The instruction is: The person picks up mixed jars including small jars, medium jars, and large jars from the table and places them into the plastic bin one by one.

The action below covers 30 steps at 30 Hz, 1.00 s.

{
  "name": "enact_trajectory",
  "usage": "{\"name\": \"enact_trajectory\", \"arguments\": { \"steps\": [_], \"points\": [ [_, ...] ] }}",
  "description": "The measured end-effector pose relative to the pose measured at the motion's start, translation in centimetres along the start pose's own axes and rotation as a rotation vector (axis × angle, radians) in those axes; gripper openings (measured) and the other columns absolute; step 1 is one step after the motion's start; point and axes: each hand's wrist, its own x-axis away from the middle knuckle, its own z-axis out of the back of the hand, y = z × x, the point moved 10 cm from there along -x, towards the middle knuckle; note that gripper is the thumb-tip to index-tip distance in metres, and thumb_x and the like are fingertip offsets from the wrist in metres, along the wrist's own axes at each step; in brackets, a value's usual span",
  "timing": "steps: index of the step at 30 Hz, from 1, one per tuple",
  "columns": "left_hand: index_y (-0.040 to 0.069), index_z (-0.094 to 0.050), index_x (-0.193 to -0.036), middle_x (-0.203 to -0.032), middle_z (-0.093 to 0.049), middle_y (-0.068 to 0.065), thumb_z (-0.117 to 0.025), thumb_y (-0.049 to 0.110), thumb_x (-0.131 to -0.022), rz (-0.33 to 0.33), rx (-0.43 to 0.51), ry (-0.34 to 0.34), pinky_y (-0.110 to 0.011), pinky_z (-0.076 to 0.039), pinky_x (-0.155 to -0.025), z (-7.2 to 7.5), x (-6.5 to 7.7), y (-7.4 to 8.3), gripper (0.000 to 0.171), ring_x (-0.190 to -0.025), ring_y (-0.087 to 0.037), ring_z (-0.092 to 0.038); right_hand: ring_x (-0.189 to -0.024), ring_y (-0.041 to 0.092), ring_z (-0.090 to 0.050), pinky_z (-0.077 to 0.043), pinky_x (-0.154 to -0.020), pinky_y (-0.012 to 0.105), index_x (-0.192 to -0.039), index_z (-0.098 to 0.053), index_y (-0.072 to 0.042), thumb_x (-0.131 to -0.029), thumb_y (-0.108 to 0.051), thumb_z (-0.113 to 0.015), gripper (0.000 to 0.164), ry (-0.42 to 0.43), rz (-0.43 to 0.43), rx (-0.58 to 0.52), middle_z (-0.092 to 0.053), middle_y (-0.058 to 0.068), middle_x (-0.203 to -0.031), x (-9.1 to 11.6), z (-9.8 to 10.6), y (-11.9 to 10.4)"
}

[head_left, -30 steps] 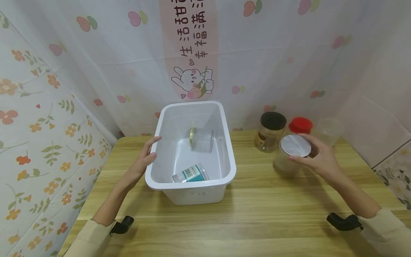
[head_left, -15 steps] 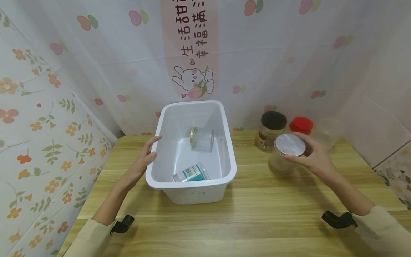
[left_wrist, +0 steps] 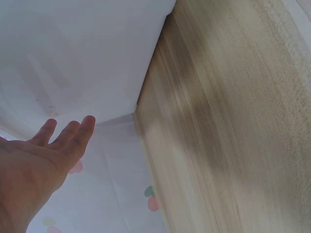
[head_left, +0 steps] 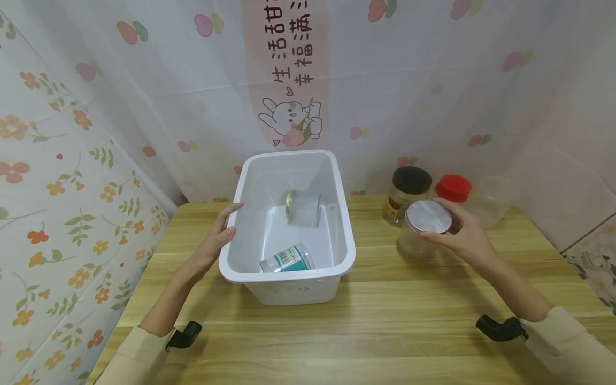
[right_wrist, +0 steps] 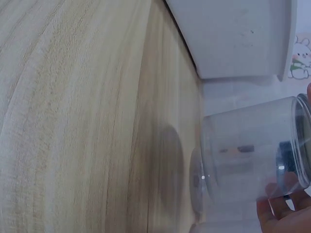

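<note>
In the head view my right hand (head_left: 464, 238) holds a clear jar (head_left: 417, 241) by its silver lid end, thumb in front and fingers behind. The jar stands upright; in the right wrist view its base shows close to the tabletop, with a round shadow on the wood. My left hand (head_left: 215, 238) rests at the left rim of a white plastic tub (head_left: 291, 291), fingers fairly straight along the outer wall in the left wrist view. Inside the tub lie a clear jar with a gold lid (head_left: 304, 208) and a clear container with a teal label (head_left: 289, 260), both on their sides.
Behind the held jar stand a black-lidded jar (head_left: 410, 184), a red-lidded jar (head_left: 453, 187) and a translucent container (head_left: 493, 198). Everything sits on a wooden table (head_left: 385, 331). Patterned curtains (head_left: 409, 96) hang along its back and left sides.
My right hand has carried the silver-lidded jar a little to the left, away from the red-lidded jar and the translucent container. The left hand and the tub have stayed in place.
</note>
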Motion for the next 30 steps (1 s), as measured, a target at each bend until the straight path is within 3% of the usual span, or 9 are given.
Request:
{"name": "enact_trajectory", "arguments": {
  "steps": [11, 21, 30],
  "points": [
    [0.027, -0.021, -0.158, -0.155, -0.020, -0.023, -0.035, 0.029, -0.108, 0.007, 0.005, 0.002, -0.034, -0.053, -0.085, 0.0, 0.1, 0.1, 0.052, -0.123, -0.042, -0.038, -0.105, 0.015, -0.056, -0.048, -0.084, 0.018, -0.145, -0.050, -0.003, -0.078, 0.006, -0.085, 0.076, -0.001, 0.010, 0.007, -0.053, 0.010, -0.131, 0.0, -0.5, -0.6],
    [0.026, -0.023, -0.158, -0.154, -0.021, -0.025, -0.036, 0.028, -0.108, -0.008, 0.008, 0.009, -0.035, -0.054, -0.083, 0.1, 0.1, 0.0, 0.052, -0.119, -0.042, -0.042, -0.108, 0.018, -0.055, -0.047, -0.085, 0.017, -0.145, -0.052, -0.005, -0.075, 0.004, -0.088, 0.079, -0.027, 0.072, 0.033, -0.053, 0.012, -0.132, -0.4, -1.5, -1.4],
    [0.027, -0.022, -0.158, -0.156, -0.019, -0.024, -0.036, 0.030, -0.108, -0.013, 0.009, 0.000, -0.035, -0.054, -0.084, 0.0, 0.0, 0.1, 0.052, -0.121, -0.045, -0.039, -0.113, 0.017, -0.054, -0.044, -0.091, 0.016, -0.145, -0.052, -0.007, -0.075, 0.003, -0.089, 0.080, -0.048, 0.042, 0.011, -0.054, 0.009, -0.134, -0.8, -2.4, -1.9]
  ]
}}
